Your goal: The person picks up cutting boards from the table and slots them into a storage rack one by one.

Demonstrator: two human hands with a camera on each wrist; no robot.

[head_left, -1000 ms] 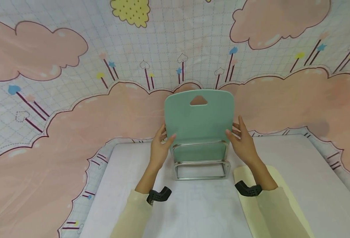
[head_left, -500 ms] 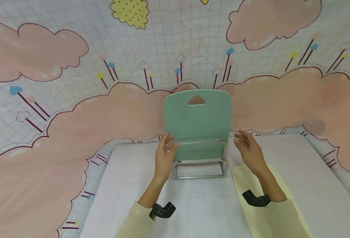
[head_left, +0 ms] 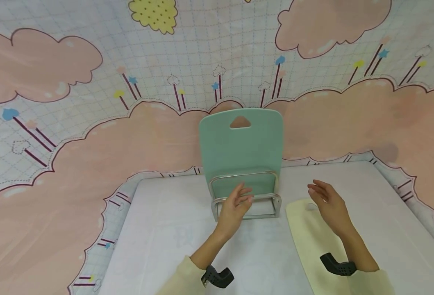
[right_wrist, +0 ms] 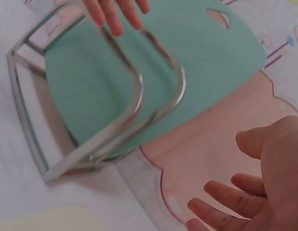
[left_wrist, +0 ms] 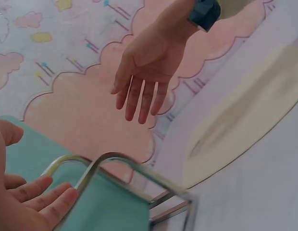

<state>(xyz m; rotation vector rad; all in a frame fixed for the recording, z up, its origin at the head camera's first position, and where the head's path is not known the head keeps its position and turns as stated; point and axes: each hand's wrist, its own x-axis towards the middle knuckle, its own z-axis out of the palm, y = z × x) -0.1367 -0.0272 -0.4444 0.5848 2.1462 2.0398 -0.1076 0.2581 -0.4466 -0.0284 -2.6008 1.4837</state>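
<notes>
Green board [head_left: 241,149] in rack [head_left: 277,205], near surface's [head_left: 157,229] far edge, left hand [head_left: 234,209] before rack, right hand [head_left: 332,211] over yellow board [head_left: 305,237] (both loosely extended)

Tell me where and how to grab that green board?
Hold the green board by the strip above its hole, probably best from the front and above. It stands on end, its lower part behind the metal rack's bars, while the top sticks up uncovered. The hole leaves room to curl around.
</notes>
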